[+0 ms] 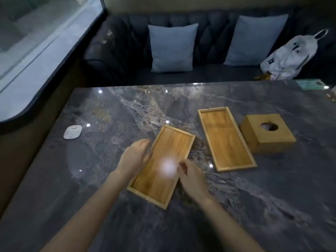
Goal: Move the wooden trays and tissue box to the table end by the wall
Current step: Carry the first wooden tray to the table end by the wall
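Second tray (226, 138) beside tissue box (267, 132) (touching); white puck (72, 131) far left.

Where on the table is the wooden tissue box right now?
In the head view, the tissue box stands on the table's right side, close beside the right-hand tray and away from both hands.

A person's left hand (135, 157) rests against the long left rim of a wooden tray (163, 160) lying askew on a dark marble bench (272, 197), while the right hand (190, 176), fingers (181, 165) loosely curled, sits at the tray's right rim. A second wooden tray (226, 138) lies just right of it, with a wooden tissue box (267, 132) beside that. A small white device (72, 131) sits near the bench's left edge.
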Tool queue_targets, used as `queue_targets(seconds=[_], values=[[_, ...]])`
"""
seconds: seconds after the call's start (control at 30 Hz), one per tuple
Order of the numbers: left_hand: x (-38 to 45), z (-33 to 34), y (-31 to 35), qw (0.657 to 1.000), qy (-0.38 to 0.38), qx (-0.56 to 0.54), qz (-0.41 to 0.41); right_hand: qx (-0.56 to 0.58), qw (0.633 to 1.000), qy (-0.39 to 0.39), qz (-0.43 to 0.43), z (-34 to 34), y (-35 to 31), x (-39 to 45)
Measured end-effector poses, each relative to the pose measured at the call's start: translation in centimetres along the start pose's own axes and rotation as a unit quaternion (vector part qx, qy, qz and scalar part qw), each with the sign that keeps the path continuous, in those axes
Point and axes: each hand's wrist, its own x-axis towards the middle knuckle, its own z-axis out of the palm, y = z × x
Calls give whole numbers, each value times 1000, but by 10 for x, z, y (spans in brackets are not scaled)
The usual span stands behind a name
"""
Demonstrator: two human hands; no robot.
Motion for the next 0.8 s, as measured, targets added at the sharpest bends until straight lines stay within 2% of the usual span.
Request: queue_targets(seconds=[0.1, 0.17, 0.27, 0.5, 0.67, 0.8], values=[[-11, 26, -12, 999, -21, 30, 7, -31, 999, 7, 11, 20, 10, -8], [-21, 45, -21, 996, -72, 50, -28, -62, 998, 0, 13, 30, 14, -15], [-29, 59, -33, 992, -96, 50, -64, -123, 992, -32, 21, 39, 21, -19], [-34, 68, -35, 989, -77, -34, -120, -211, 974, -58, 56, 49, 36, -21], [-28, 64, -24, 974, -92, -115, -174, -202, 973, -90, 64, 48, 33, -18], [-20, 56, -20, 949, -133, -182, -220, -147, 978, -112, 101, 42, 21, -15]])
